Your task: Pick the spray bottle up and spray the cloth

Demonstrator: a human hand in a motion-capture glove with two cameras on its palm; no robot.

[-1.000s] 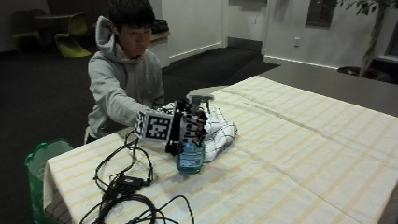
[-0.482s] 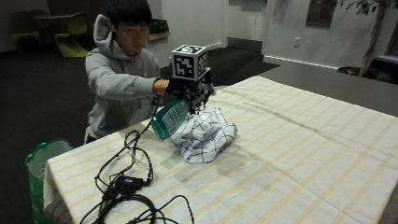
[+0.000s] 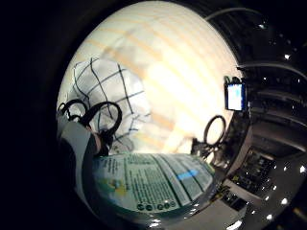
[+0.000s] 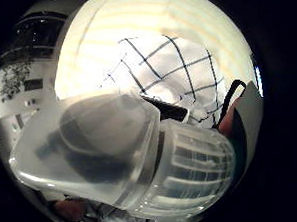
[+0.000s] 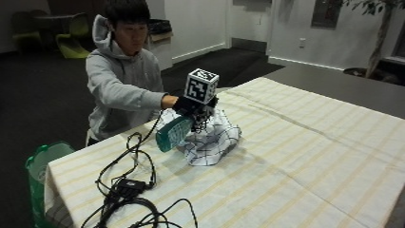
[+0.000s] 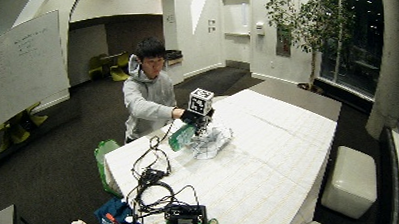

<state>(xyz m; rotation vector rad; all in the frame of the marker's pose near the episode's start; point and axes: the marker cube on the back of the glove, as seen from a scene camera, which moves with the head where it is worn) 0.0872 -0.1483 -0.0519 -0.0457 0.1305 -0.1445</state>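
Since half a second ago the right hand (image 5: 188, 105) has tipped the spray bottle (image 5: 173, 133) further over the checked cloth (image 5: 212, 137) on the surface (image 5: 303, 161), fingers grasping its neck; a mis-aimed nozzle could wet the striped tablecloth instead.

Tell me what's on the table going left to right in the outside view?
Black cables → spray bottle, held tilted in the gloved right hand → checked cloth → bare striped tablecloth.
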